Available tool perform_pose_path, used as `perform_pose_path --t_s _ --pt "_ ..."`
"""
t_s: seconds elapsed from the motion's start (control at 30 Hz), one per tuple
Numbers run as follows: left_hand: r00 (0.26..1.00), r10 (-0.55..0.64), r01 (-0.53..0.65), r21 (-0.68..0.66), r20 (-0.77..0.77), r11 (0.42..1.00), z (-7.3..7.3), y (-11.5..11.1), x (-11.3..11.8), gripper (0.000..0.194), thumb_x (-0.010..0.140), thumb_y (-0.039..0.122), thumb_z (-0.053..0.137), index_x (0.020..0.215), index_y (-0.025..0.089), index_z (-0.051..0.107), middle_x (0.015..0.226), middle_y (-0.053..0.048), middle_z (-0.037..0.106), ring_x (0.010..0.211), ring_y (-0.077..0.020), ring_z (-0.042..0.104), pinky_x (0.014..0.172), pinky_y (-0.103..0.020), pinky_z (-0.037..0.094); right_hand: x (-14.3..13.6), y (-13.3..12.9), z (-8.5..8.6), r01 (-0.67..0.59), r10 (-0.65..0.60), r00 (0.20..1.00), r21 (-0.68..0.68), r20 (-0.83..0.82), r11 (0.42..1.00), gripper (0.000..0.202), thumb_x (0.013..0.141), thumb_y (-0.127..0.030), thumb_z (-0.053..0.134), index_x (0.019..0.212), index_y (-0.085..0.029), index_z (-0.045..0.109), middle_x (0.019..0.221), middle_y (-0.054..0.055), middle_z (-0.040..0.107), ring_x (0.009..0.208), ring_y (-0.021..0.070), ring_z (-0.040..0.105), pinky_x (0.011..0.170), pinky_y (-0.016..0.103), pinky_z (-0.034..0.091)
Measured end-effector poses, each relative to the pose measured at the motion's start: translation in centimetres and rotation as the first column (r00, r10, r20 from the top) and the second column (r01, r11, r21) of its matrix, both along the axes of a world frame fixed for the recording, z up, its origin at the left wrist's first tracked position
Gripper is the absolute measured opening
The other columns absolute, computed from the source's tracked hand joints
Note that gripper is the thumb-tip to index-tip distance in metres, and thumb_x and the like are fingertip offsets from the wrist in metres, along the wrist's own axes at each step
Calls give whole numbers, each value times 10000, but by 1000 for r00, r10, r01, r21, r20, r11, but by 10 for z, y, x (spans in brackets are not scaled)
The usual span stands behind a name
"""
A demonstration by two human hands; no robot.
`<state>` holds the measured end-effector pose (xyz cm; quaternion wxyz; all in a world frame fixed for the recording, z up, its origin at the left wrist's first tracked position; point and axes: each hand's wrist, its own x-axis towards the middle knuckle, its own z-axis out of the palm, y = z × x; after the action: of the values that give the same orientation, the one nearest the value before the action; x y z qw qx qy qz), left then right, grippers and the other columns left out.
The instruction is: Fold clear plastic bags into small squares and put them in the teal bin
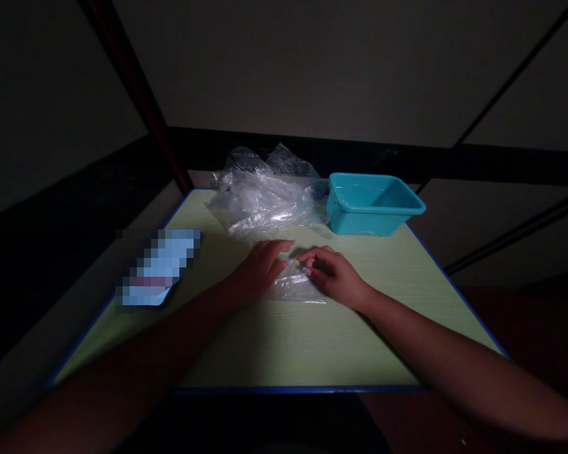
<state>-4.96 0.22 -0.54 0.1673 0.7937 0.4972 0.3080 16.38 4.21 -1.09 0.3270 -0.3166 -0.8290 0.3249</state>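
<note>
A small clear plastic bag [296, 289] lies flat on the table between my hands. Its upper end shows a small pale bit, too blurred to name. My left hand [265, 268] is open at the bag's left side, fingers stretched out and the thumb apart from them, close to the upper end. From the right, my right hand [336, 272] has curled fingers and thumb closed at the bag's upper right edge. Just beyond the hands sits a crumpled heap of clear plastic bags [269, 198].
At the back right stands a turquoise plastic tub [372, 221], touching or nearly touching the heap. A phone-like flat object [161, 268], blurred out, lies at the left edge. The light green table [312, 353] has a blue rim, and a dark wall rises behind.
</note>
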Motion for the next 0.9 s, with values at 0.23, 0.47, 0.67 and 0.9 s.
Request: perform_pose_path --t_s 0.23,0.47,0.67,0.9 --pt "999 -27 29 -69 30 997 4 2 -2 425 895 267 422 1302 173 499 1068 -65 666 1061 -222 577 1001 -399 402 2 1 1 -52 52 996 3 -74 999 178 838 -151 590 986 -205 675 834 37 623 831 194 568 786 348 443" --pt "993 -99 101 36 -58 994 -2 8 -4 356 786 432 671 1064 211 645 1090 -66 648 1073 -249 543 968 -394 396 2 2 2 -78 80 990 14 -118 997 147 847 -158 597 959 -201 683 871 51 657 862 200 583 806 360 448" --pt "989 -113 111 -27 -99 993 -2 3 1 475 731 426 747 1137 215 619 1267 -78 599 1270 -295 430 1077 -442 301 2 1 6 -130 131 981 15 -141 991 145 860 -150 586 942 -206 692 912 55 695 893 202 599 833 370 446" --pt "993 -117 113 -108 -33 988 6 -2 7 706 722 376 743 1355 226 466 1378 -91 538 1261 -321 455 1080 -484 280 4 0 7 -176 166 969 -44 -181 983 150 862 -166 592 953 -216 700 960 59 695 950 208 617 863 376 459"
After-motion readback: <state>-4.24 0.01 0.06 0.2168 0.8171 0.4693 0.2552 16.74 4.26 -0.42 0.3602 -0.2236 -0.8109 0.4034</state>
